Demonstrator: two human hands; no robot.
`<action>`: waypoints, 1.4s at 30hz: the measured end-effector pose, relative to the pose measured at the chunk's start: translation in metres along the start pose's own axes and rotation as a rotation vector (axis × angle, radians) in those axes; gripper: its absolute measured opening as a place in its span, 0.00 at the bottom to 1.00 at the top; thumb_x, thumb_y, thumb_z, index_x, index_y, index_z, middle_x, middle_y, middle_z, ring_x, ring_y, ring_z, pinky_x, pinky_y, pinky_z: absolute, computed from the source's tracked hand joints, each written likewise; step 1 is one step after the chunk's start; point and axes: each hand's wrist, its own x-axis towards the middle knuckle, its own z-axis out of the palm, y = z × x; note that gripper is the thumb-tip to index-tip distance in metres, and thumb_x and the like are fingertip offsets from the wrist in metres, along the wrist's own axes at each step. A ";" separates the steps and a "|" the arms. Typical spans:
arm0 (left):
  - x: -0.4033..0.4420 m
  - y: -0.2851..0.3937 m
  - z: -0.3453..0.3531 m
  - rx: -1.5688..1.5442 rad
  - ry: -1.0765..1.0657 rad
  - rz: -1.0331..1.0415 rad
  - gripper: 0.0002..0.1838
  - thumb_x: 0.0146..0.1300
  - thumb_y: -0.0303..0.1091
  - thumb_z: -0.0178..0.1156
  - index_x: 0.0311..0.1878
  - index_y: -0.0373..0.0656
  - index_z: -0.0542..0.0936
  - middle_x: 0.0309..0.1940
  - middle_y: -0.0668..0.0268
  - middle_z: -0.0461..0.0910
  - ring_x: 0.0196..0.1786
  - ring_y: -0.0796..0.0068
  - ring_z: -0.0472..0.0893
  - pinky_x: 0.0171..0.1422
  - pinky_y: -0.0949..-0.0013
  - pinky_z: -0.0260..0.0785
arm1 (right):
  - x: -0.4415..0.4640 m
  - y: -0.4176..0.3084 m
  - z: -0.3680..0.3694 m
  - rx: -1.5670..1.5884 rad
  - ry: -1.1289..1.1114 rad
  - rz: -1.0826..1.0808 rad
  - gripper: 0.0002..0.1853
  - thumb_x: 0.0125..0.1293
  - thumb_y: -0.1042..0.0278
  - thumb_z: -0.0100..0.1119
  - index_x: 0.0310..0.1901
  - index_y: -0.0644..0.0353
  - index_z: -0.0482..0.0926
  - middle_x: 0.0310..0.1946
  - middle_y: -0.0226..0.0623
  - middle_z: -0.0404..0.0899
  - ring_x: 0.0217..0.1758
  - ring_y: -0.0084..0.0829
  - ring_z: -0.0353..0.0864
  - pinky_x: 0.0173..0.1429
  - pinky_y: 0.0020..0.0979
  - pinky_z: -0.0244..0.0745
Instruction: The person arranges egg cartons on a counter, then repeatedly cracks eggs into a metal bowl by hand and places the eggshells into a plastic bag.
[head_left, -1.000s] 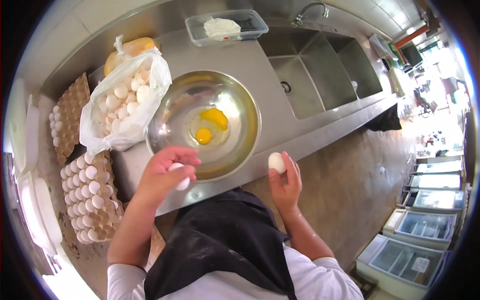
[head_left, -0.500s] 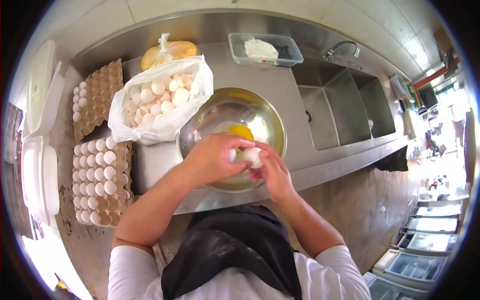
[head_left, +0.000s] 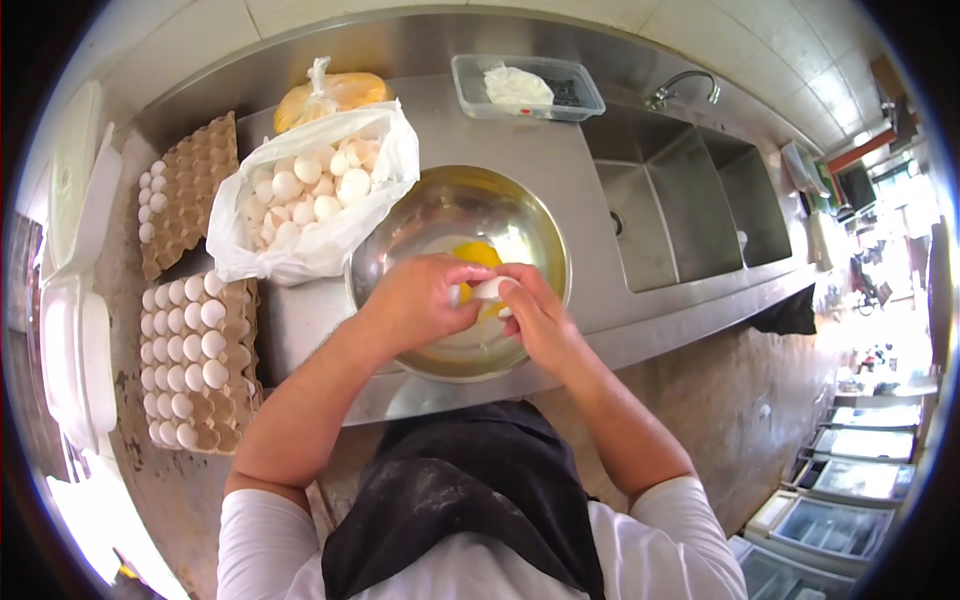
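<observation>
Surface [head_left: 545,150]: stretches across the view in shiny steel.
Double sink [head_left: 690,225]: set into the surface at right, with 2 basins.
Metal bowl [head_left: 540,235]: sits by the front edge, beneath both hands.
White plastic bag [head_left: 390,185]: stands open just left of the bowl, heaped with pale eggshells.
Front egg tray [head_left: 220,420]: cardboard, left of the bowl, partly filled with rows of white eggs.
Left hand [head_left: 425,295]: reaches over the bowl, with fingers curled inward; cannot tell what is cupped inside, beyond a yellow-and-white patch.
Right hand [head_left: 545,325]: pinches the white egg [head_left: 491,288] between thumb and fingers, nearly closed.
White egg: held above the bowl, between the 2 hands.
Yolk [head_left: 478,253]: bright yellow, lying in the bowl just beyond the fingers.
</observation>
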 end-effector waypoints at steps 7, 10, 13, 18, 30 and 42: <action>0.011 0.004 -0.001 -0.014 0.078 0.020 0.18 0.56 0.32 0.65 0.52 0.46 0.85 0.41 0.56 0.85 0.42 0.57 0.85 0.45 0.62 0.77 | 0.007 -0.009 -0.007 -0.049 0.049 -0.074 0.17 0.76 0.56 0.48 0.57 0.58 0.73 0.31 0.35 0.77 0.32 0.25 0.75 0.41 0.31 0.73; 0.014 0.003 -0.003 0.006 0.089 0.053 0.19 0.56 0.32 0.65 0.53 0.47 0.85 0.43 0.55 0.86 0.44 0.56 0.85 0.46 0.62 0.77 | 0.007 -0.015 -0.009 -0.127 0.068 -0.121 0.17 0.77 0.56 0.48 0.58 0.57 0.73 0.32 0.35 0.77 0.32 0.26 0.75 0.41 0.32 0.73; 0.015 0.004 -0.006 0.030 0.096 0.062 0.19 0.56 0.32 0.65 0.53 0.47 0.85 0.45 0.55 0.86 0.44 0.54 0.85 0.48 0.61 0.77 | 0.008 -0.017 -0.007 -0.127 0.079 -0.162 0.18 0.77 0.55 0.49 0.58 0.57 0.73 0.31 0.35 0.77 0.31 0.26 0.75 0.41 0.32 0.74; 0.008 0.000 -0.012 0.026 0.156 0.065 0.18 0.56 0.32 0.65 0.52 0.46 0.85 0.44 0.55 0.86 0.44 0.55 0.85 0.50 0.63 0.77 | 0.014 -0.018 -0.003 0.076 -0.040 -0.002 0.22 0.76 0.51 0.50 0.63 0.56 0.72 0.41 0.33 0.80 0.35 0.23 0.80 0.40 0.27 0.73; -0.039 -0.057 -0.143 0.013 0.496 -0.395 0.22 0.57 0.34 0.67 0.55 0.39 0.84 0.41 0.59 0.87 0.43 0.69 0.85 0.50 0.68 0.76 | 0.032 -0.068 0.061 0.209 -0.286 -0.170 0.33 0.76 0.48 0.52 0.73 0.61 0.60 0.59 0.41 0.78 0.45 0.26 0.82 0.45 0.24 0.73; -0.067 -0.086 -0.155 0.642 0.356 -0.476 0.24 0.58 0.35 0.65 0.60 0.46 0.81 0.49 0.53 0.82 0.45 0.53 0.82 0.52 0.60 0.74 | 0.003 -0.032 0.020 0.165 -0.050 -0.122 0.20 0.75 0.57 0.56 0.60 0.60 0.76 0.49 0.34 0.83 0.42 0.20 0.80 0.46 0.25 0.72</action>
